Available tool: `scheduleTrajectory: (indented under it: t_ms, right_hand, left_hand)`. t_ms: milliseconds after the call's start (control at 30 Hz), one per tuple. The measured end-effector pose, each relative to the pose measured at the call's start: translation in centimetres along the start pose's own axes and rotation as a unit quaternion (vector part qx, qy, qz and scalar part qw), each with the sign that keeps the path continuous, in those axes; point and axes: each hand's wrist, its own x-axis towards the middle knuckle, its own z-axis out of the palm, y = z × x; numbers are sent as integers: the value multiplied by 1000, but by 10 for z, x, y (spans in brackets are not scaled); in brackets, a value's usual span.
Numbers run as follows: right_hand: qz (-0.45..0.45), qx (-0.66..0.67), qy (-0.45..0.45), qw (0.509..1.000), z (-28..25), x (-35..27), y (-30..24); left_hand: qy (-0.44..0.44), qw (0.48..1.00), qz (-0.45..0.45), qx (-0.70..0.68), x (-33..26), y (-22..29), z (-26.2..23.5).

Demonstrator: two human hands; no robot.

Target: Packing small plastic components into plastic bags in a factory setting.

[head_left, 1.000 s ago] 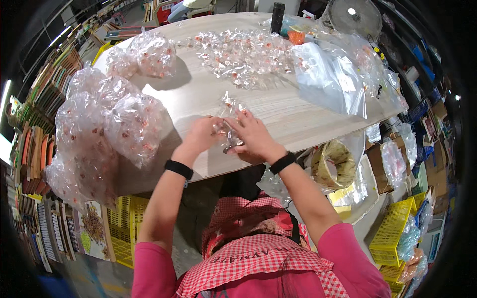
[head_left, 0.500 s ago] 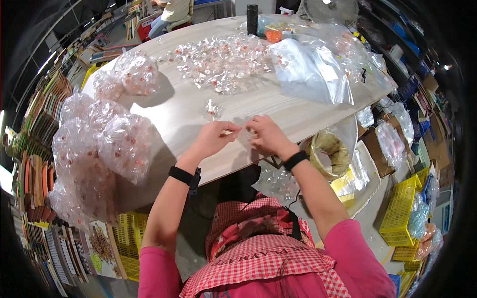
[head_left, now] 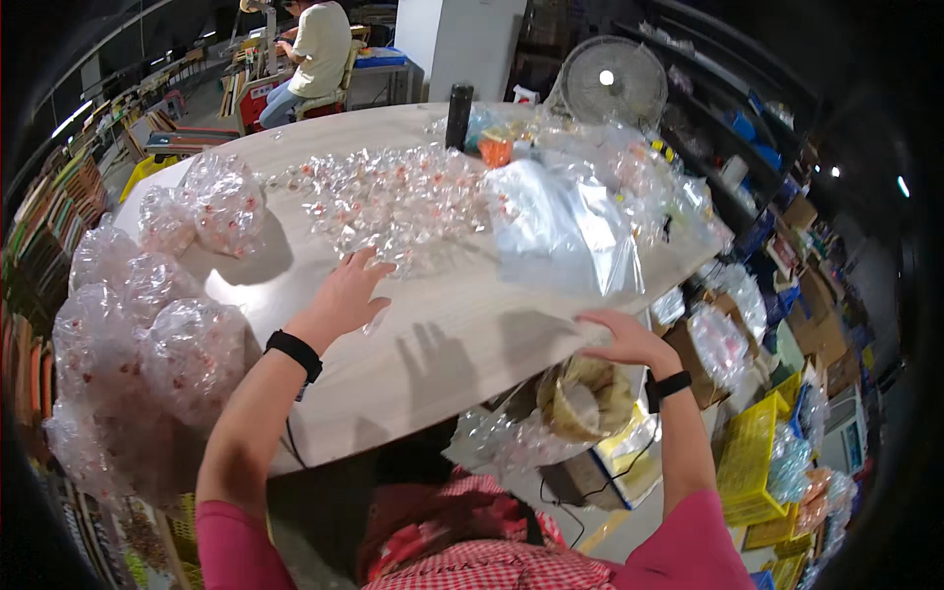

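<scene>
My left hand [head_left: 346,298] is over the table [head_left: 462,339], fingers apart, at the near edge of a loose pile of small clear packets [head_left: 403,197] with reddish bits in them. A small clear packet [head_left: 376,321] shows beside its thumb; whether they touch I cannot tell. Off the table's right edge hovers my right hand [head_left: 629,339], its fingers stretched out and holding nothing I can see. Just below that hand stands a round, yellowish lined bin [head_left: 553,411]. Flat clear plastic bags [head_left: 560,231] lie on the table between my hands and its far side.
Big clear bags full of packets [head_left: 197,354] crowd the table's left end. A dark cylinder [head_left: 458,116], an orange container [head_left: 495,149] and a fan [head_left: 612,84] stand at the back. Yellow crates [head_left: 742,462] are at the right. Another person [head_left: 320,54] sits far left.
My hands, close together before, have parted: the left moved forward and left to the pile, the right moved right over the bin. The view has tilted up.
</scene>
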Motion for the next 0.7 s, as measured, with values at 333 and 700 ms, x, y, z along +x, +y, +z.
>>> scheduleTrajectory:
  t_ms: [333, 700]
  right_hand:
    - [-73, -94, 87, 989, -65, 272, -19]
    - [127, -56, 19, 990, 24, 417, 26]
  left_hand:
    - [-63, 984, 76, 145, 101, -21, -5]
    - [-80, 979, 118, 145, 144, -57, 66]
